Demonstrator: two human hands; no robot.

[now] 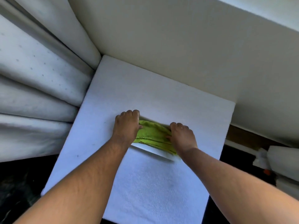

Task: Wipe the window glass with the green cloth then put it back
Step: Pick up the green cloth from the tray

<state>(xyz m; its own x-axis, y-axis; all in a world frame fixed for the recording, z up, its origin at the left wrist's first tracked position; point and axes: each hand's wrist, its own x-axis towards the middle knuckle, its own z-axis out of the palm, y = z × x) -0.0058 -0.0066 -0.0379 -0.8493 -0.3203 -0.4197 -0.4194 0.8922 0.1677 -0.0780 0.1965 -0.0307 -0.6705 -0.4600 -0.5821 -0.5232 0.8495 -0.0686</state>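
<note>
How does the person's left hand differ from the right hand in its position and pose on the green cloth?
The left hand sits at the green cloth's left end, farther up the white surface; the right hand sits at its right end, nearer the person. The left hand's knuckles curl past the cloth's far edge; the right hand's do not. Both rest palm-down on the cloth.

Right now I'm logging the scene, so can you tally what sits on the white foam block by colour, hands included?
Green: 1, the folded green cloth
White: 1, the flat white tray under the cloth
Bare hands: 2, the left hand and right hand, each pressing one end of the cloth
Total: 4, all on the white foam block
</note>
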